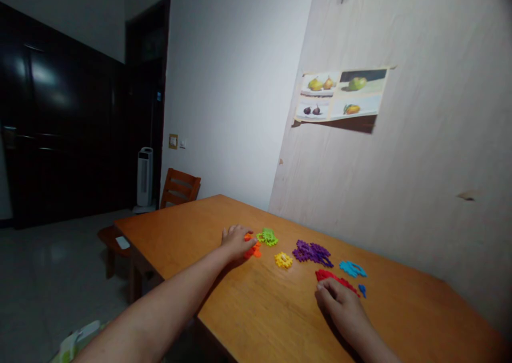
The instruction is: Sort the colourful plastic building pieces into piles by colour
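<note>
My left hand [237, 241] reaches over the left end of the row of coloured pieces, fingers spread, at a small heap of orange plastic pieces [253, 251] that it partly covers. Just right of it lie green toothed pieces [267, 236] and a yellow toothed ring [283, 260]. My right hand [340, 305] is curled closed on the near side of a row of red pieces [336, 279], hiding part of them. Whether anything is between its fingers is hidden. Beyond it are light blue pieces [352, 268] and a small dark blue piece [362, 290].
A pile of purple toothed pieces [312, 252] lies between the two hands, farther back. The wooden table [256, 320] meets the wall along its far side. A chair [180, 186] stands past its far left end, and a stool with a white object [122, 242] on the left.
</note>
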A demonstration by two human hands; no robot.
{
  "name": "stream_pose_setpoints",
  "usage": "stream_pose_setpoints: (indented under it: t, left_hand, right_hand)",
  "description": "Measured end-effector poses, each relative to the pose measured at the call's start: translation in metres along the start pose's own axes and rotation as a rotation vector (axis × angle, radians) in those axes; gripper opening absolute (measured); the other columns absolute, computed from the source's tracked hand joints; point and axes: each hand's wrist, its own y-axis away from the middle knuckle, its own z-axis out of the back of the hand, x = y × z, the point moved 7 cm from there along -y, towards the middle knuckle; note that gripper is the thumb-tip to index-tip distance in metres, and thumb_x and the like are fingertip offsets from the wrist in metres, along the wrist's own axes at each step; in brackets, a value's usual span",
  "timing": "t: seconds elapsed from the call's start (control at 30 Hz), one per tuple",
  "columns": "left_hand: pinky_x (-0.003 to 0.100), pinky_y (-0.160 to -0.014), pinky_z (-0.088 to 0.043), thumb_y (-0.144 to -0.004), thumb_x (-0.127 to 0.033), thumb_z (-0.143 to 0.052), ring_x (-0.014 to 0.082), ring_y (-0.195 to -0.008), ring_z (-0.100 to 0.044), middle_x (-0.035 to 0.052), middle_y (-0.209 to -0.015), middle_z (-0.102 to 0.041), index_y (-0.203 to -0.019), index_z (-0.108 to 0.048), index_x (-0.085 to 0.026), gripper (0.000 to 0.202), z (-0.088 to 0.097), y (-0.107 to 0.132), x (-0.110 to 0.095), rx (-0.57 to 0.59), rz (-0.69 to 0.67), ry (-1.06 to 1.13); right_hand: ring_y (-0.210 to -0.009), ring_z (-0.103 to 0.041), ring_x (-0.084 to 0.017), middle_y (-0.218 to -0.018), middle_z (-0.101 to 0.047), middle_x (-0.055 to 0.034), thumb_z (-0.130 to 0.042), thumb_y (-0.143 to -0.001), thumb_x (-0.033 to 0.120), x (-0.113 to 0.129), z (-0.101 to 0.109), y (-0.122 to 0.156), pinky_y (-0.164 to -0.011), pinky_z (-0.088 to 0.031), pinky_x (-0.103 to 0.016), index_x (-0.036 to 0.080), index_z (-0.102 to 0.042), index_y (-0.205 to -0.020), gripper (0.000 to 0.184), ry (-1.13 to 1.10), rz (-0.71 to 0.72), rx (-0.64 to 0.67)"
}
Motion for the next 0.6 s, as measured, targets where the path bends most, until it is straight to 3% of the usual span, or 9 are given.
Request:
stream_pose_setpoints:
  t: [0.13, 0.23, 0.33, 0.5, 0.6]
  left_hand:
    - [0.066, -0.115, -0.013, -0.081, -0.065, -0.062, 0.0371, -0.129, -0.048, 0.0113, -0.127, -0.065, -0.103, -0.075, -0.031, 0.043, -0.013, -0.009, -0.006, 0.071, 0.049, -0.071]
    - [0.069, -0.114, -0.011, -0.08, -0.067, -0.06, 0.0369, -0.13, -0.047, 0.0118, -0.128, -0.064, -0.104, -0.075, -0.031, 0.046, -0.025, -0.012, -0.007, 0.103, 0.042, -0.123]
    - [0.068, -0.113, -0.016, -0.083, -0.055, -0.059, 0.035, -0.127, -0.05, 0.0109, -0.126, -0.065, -0.105, -0.074, -0.03, 0.037, -0.033, -0.014, -0.004, 0.123, 0.038, -0.18]
    - [0.062, -0.108, -0.029, -0.083, -0.035, -0.057, 0.0325, -0.119, -0.054, 0.0091, -0.117, -0.067, -0.095, -0.074, -0.028, 0.022, -0.031, -0.014, 0.004, 0.111, 0.062, -0.207]
    - [0.062, -0.109, -0.028, -0.084, -0.032, -0.054, 0.0319, -0.117, -0.054, 0.01, -0.115, -0.068, -0.091, -0.072, -0.025, 0.02, -0.025, -0.011, 0.003, 0.086, 0.07, -0.232]
  right_hand:
    - [-0.067, -0.055, -0.02, -0.065, -0.057, 0.0, -0.048, -0.088, 0.047, 0.0, -0.002, -0.001, -0.061, -0.039, -0.029, 0.023, -0.052, -0.068, 0.031, 0.016, 0.014, -0.013]
    - [-0.065, -0.054, -0.019, -0.064, -0.057, 0.0003, -0.047, -0.088, 0.046, 0.001, -0.003, -0.001, -0.059, -0.038, -0.028, 0.023, -0.052, -0.069, 0.03, 0.014, 0.009, -0.022]
    - [-0.066, -0.054, -0.019, -0.065, -0.057, 0.0004, -0.046, -0.088, 0.045, 0.002, -0.003, -0.001, -0.06, -0.037, -0.028, 0.023, -0.052, -0.069, 0.03, -0.001, 0.019, -0.027]
    - [-0.067, -0.054, -0.019, -0.066, -0.057, 0.0001, -0.045, -0.089, 0.043, 0.005, -0.001, -0.001, -0.06, -0.037, -0.029, 0.022, -0.053, -0.071, 0.029, 0.019, 0.021, -0.014]
    - [-0.066, -0.054, -0.019, -0.066, -0.056, 0.0003, -0.045, -0.089, 0.043, 0.007, 0.003, 0.001, -0.06, -0.037, -0.028, 0.022, -0.051, -0.069, 0.029, 0.025, 0.012, -0.026]
